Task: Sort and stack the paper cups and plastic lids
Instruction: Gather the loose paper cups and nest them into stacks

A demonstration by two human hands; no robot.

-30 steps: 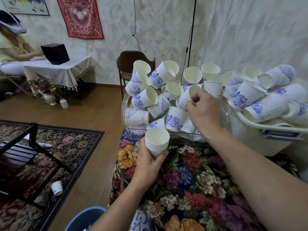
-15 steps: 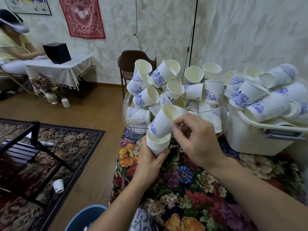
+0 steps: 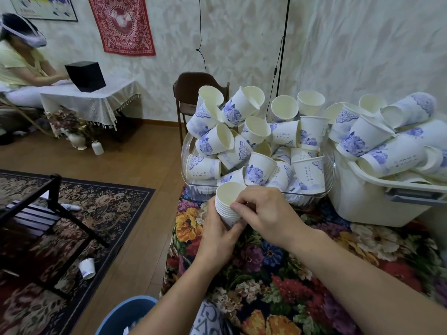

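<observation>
Seating a cup into the stack of cups point(image 3: 227, 209), held upright above the near-left part of the floral worktop point(image 3: 278, 274). Left hand point(image 3: 217, 234) wrapped around the stack's lower half from the near side, fingers curled on it. Right hand point(image 3: 263, 211) at the stack's right rim, fingers bent and pinching the top cup's edge; how far it is pushed home cannot be told. Step in hand, by judgement: nesting cups one at a time, early in the task. Loose cups heaped in the clear tray point(image 3: 330, 165) just beyond the hands, more in the white bin point(image 3: 362, 204) to the right. One cup on the floor point(image 3: 87, 268) far left, by the rug. No plastic lids visible. Next move likely calls for releasing the rim, reaching to the near edge of the tray heap, taking one cup by its rim without toppling the tilted ones above, mouth up, back onto the stack.
</observation>
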